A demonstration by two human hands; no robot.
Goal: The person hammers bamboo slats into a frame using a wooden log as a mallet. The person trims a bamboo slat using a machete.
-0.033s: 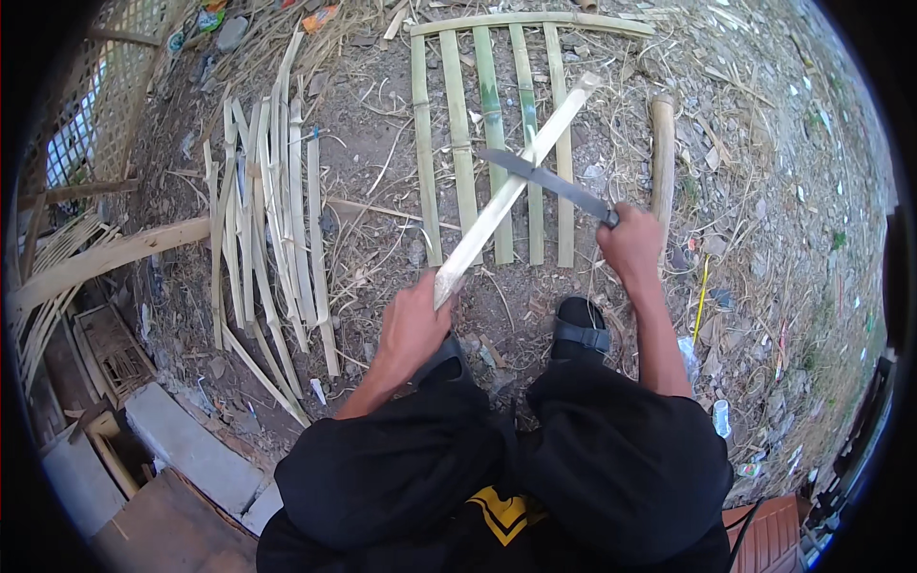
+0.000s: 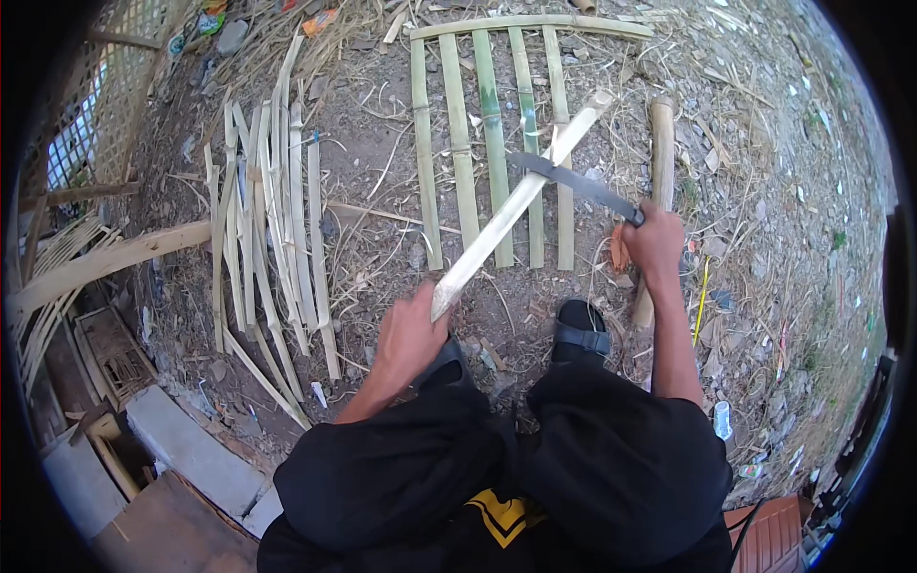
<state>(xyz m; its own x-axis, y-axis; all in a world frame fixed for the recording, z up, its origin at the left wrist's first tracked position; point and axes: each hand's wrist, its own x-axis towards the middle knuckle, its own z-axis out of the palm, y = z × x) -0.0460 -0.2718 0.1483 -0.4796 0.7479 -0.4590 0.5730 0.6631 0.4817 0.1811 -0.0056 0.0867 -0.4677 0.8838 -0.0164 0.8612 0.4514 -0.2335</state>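
My left hand is closed on the lower end of a pale split bamboo strip, which slants up and away to the right. A long-bladed knife is gripped by its handle in my right hand. Its dark blade lies across the upper half of the strip, and a thin sliver stands up beside it. Beneath and beyond the strip, several bamboo slats lie side by side on the ground, their far ends meeting a curved bamboo crosspiece.
A bundle of split bamboo strips lies to the left, near a wooden beam. Right of the slats is a round bamboo pole. Shavings and litter cover the soil. My sandalled foot stands close to the work.
My right hand and the knife have shifted to the right and slightly down. The strip's far end has swung a little right and lower. My left hand keeps its hold.
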